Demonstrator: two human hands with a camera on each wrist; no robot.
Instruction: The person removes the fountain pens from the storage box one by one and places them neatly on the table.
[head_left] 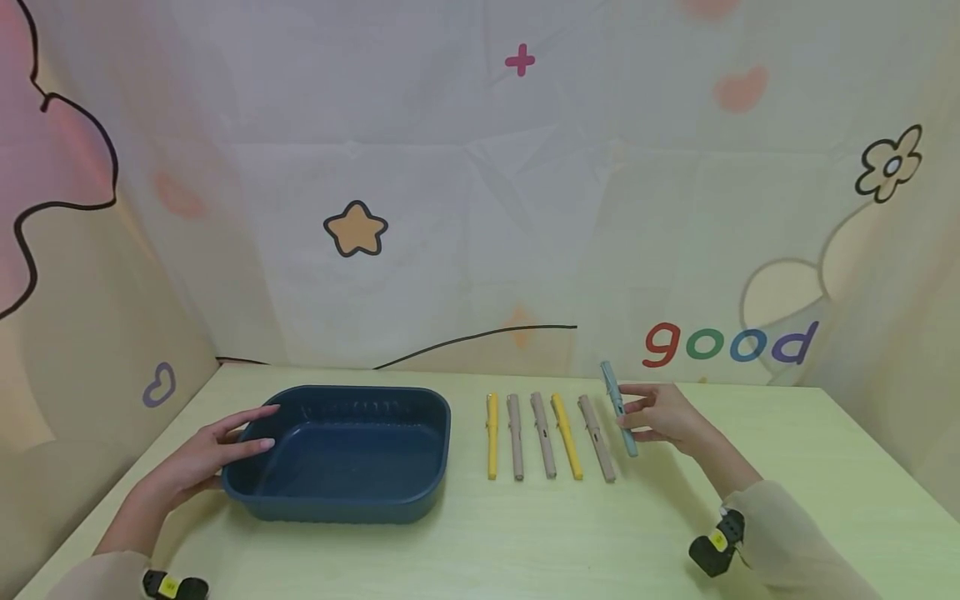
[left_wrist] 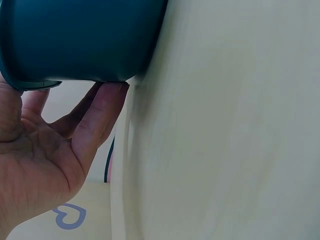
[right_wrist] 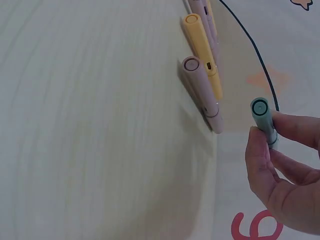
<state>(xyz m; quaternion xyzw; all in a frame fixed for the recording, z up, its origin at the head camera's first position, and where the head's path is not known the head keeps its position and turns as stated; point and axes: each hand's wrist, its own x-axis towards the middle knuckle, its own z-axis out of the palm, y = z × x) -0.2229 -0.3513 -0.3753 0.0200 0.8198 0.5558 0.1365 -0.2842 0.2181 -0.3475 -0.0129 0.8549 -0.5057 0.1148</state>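
Note:
A dark blue plastic basin [head_left: 337, 510] stands on the left half of the table. My left hand [head_left: 202, 454] grips its left side, with some fingers over the rim; in the left wrist view, other fingers [left_wrist: 102, 107] press against the outer wall. At the right, my right hand [head_left: 666, 418] pinches a light blue pen [head_left: 617, 402] between thumb and fingers. The right wrist view shows this pen [right_wrist: 262, 112] raised off the table, one round end toward the camera. Left of it lies a row of pens, a greyish-pink pen [head_left: 597, 439] being nearest and a yellow pen [head_left: 567, 437] beside that.
Farther left in the row are two more greyish-pink pens [head_left: 543, 436] and another yellow pen [head_left: 492, 437], beside the basin's right wall. Behind the pale table [head_left: 480, 558] hangs a printed cloth [head_left: 450, 275]. Each wrist carries a small black camera [head_left: 716, 543].

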